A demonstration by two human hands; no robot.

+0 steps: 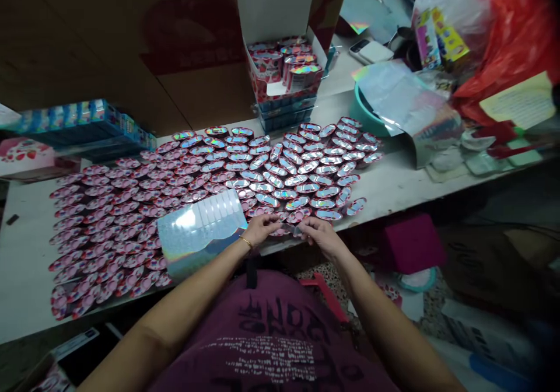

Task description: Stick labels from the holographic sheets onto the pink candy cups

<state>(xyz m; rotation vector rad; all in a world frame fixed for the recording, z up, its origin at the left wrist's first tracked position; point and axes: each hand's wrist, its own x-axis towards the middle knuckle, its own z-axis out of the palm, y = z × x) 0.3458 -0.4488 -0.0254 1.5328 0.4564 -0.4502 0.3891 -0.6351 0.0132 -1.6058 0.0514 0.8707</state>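
Observation:
My left hand (pixel 261 228) and my right hand (pixel 318 232) meet at the table's front edge, both pinching one small pink oval case (pixel 289 228) between the fingertips. Beside my left hand lies a holographic sticker sheet (pixel 201 231) on top of the cases. Several rows of pink oval cases (pixel 131 205) cover the white table (pixel 394 185); those on the right half (pixel 301 170) carry shiny holographic stickers, those on the left do not.
An open carton (pixel 284 71) of pink cases stands at the table's back. Blue packs (pixel 83 121) lie at back left. A teal bowl (pixel 365 115), foil sheets (pixel 406 97), a phone (pixel 371 51) and a red plastic bag (pixel 516 36) crowd the right.

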